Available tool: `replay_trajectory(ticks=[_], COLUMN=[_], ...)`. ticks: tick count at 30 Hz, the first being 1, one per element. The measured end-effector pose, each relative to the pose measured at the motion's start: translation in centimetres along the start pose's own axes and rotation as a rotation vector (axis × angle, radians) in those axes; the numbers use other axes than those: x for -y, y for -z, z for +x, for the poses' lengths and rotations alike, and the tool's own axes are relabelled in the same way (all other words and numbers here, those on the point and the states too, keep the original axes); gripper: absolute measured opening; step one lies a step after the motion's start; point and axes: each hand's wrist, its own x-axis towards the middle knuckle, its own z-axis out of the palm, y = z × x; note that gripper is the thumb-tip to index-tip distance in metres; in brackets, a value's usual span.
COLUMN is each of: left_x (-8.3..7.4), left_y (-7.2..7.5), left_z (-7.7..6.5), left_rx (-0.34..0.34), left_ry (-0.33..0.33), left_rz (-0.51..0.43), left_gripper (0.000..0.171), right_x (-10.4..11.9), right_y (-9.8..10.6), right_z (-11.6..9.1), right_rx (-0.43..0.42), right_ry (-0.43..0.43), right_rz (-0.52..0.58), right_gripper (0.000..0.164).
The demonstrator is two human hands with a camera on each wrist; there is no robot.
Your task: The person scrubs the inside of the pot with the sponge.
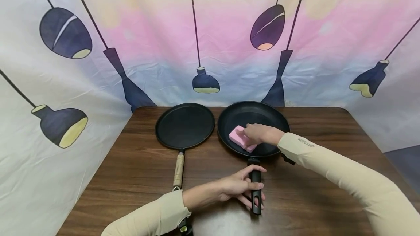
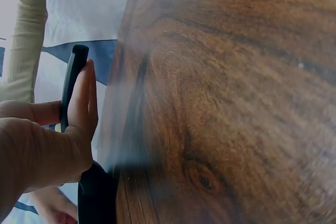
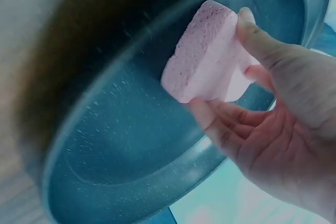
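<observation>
A pink sponge (image 1: 240,139) is pinched between the thumb and fingers of my right hand (image 1: 259,134), over the inside of a round black frying pan (image 1: 226,119). In the right wrist view the sponge (image 3: 202,56) is thick and porous, and small pale specks dot the pan's surface (image 3: 126,124). My left hand (image 1: 236,185) grips the pan's black handle (image 1: 256,177), thumb across the top and fingers beneath. The left wrist view shows the handle (image 2: 73,85) between thumb and fingers, its end pointing up in that picture.
To the left lies a flat black griddle pan (image 1: 185,125) with a wooden handle (image 1: 178,170), partly behind my left forearm. Both pans sit at the far edge of a brown wooden table (image 1: 311,192). Behind hangs a cloth backdrop (image 1: 157,28) printed with lamps.
</observation>
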Motion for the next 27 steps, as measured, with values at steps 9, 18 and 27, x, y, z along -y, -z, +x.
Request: replay_trajectory(ticks=[9, 18, 27], left_x=[0.4, 0.3, 0.4], left_y=[0.0, -0.2, 0.0], left_z=[-0.1, 0.0, -0.4], left_rx=[-0.017, -0.015, -0.035], left_ry=[0.004, -0.023, -0.024], left_rz=[-0.032, -0.034, -0.031], left_gripper=[0.050, 0.052, 0.056], right_x=[0.3, -2.1, -5.9], right_y=[1.3, 2.4, 1.4], right_z=[3.4, 4.1, 1.7], right_rx=[0.023, -0.059, -0.009], right_ry=[-0.085, -0.224, -0.206], right_rz=[0.037, 0.070, 0.103], right_gripper=[0.067, 0.051, 0.062])
